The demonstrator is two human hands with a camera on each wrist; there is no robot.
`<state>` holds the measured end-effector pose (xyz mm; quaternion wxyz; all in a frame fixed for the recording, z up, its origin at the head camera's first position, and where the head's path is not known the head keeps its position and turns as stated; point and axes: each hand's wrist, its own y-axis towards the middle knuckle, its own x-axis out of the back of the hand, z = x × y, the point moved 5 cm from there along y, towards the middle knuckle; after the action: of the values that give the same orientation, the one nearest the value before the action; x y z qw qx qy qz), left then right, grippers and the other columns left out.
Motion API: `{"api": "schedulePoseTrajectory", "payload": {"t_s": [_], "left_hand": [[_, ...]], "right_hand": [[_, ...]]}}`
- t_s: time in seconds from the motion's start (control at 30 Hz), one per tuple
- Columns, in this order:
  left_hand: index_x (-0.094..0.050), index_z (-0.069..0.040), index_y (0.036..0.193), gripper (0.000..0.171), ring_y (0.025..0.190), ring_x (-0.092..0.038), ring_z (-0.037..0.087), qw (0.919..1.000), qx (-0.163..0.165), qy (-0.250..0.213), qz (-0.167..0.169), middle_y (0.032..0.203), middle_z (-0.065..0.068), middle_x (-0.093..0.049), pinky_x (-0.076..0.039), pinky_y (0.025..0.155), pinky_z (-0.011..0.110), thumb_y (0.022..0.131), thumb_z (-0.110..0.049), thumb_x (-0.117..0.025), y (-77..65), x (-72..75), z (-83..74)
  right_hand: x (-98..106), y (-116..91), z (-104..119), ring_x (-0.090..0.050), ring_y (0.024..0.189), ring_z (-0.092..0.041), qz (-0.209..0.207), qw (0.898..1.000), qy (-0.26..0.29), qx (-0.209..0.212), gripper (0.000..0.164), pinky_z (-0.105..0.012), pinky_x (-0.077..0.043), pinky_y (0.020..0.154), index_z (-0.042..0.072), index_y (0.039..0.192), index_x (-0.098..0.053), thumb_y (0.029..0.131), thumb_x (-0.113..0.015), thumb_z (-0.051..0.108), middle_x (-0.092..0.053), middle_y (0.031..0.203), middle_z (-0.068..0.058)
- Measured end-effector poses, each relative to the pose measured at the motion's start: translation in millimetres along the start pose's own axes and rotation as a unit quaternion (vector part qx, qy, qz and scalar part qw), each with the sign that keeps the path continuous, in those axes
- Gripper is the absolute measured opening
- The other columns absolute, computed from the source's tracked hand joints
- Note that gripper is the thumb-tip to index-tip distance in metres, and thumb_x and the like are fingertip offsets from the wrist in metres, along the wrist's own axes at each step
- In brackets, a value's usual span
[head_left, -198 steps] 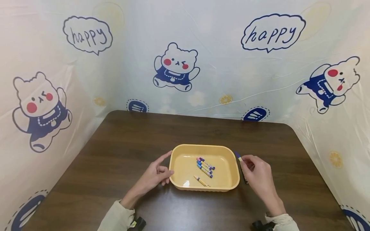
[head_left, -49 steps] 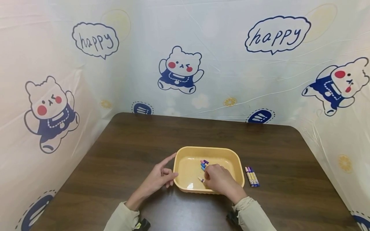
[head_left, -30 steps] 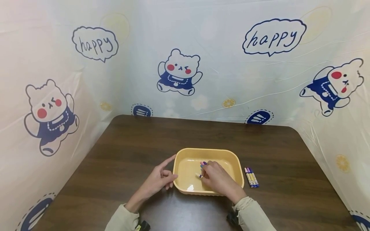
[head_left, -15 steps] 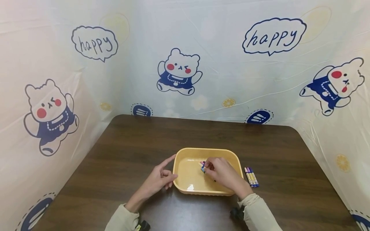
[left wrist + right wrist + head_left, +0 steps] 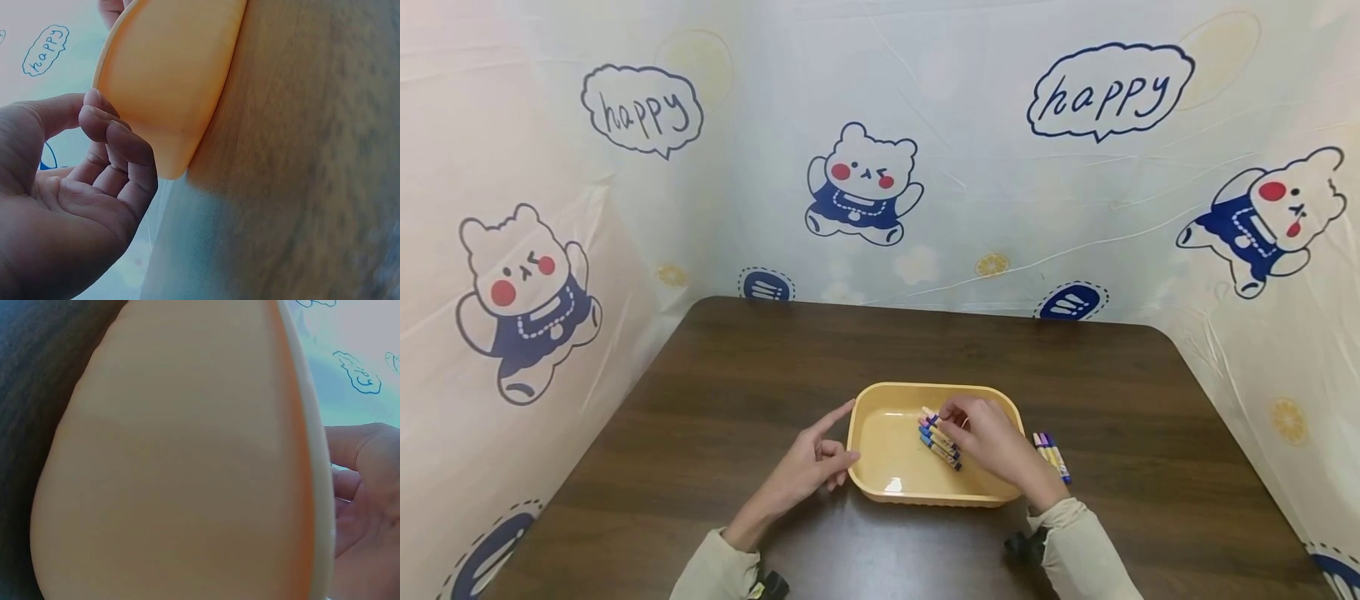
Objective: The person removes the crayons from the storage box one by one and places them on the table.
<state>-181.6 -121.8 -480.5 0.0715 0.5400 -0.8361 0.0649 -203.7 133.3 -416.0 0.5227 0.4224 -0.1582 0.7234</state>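
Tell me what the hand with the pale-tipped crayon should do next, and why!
Maybe the right hand should lay the pale-tipped crayon against the other crayons and let go. It pinches that crayon right by their slanted row in the yellow tray, so it looks nearly lined up. The left hand holds the tray's rim, which should help.

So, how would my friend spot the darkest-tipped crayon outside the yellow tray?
On the dark brown wood-grained table, find the yellow rounded-rectangular tray. Just right of it in the head view, three slim yellow-wrapped crayons lie side by side. It's the rightmost crayon, its far tip deep blue-violet where its neighbours' are pink and lilac.
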Motion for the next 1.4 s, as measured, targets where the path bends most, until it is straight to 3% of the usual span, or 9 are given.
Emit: {"api": "schedulePoseTrajectory", "payload": {"t_s": [0.17,0.53,0.87,1.4], "left_hand": [[-0.028,-0.016,0.157,0.074,0.051,-0.052,0.014,1.0000,-0.004,0.002,0.001,0.064,0.009,-0.057,-0.047,0.048,0.026,0.095,-0.010,-0.068,-0.1,0.6,-0.6],[-0.028,-0.015,0.157,0.073,0.051,-0.052,0.013,0.9999,-0.011,-0.007,0.008,0.064,0.010,-0.058,-0.047,0.048,0.026,0.096,-0.008,-0.066,0.1,-0.9,1.6],[-0.027,-0.012,0.157,0.074,0.051,-0.051,0.012,0.9996,-0.020,-0.016,0.009,0.063,0.007,-0.057,-0.046,0.047,0.026,0.096,-0.009,-0.067,-0.8,-0.2,0.0],[-0.025,-0.011,0.158,0.074,0.051,-0.051,0.012,0.9996,-0.024,-0.012,0.009,0.063,0.007,-0.057,-0.047,0.048,0.026,0.096,-0.008,-0.065,-1.4,1.0,-1.9]], "right_hand": [[5.5,-0.1,1.5,-0.057,0.072,-0.005,-0.010,1.000,-0.005,0.005,0.007,-0.022,-0.052,0.065,0.012,0.087,-0.068,0.088,-0.074,0.008,-0.062,0.078,0.008],[13.1,-11.5,2.0,-0.058,0.074,-0.010,-0.002,0.998,0.050,-0.026,0.006,-0.023,-0.054,0.065,0.008,0.089,-0.068,0.089,-0.073,0.004,-0.063,0.080,0.004],[21.4,-29.7,-8.8,-0.057,0.072,-0.008,-0.041,0.997,0.026,-0.054,0.010,-0.023,-0.053,0.064,0.012,0.086,-0.068,0.088,-0.074,0.005,-0.062,0.077,0.007],[44.0,-64.6,-26.6,-0.061,0.068,-0.007,-0.128,0.988,0.048,-0.073,0.008,-0.023,-0.054,0.060,0.008,0.089,-0.070,0.086,-0.075,0.003,-0.065,0.076,0.003]]}}
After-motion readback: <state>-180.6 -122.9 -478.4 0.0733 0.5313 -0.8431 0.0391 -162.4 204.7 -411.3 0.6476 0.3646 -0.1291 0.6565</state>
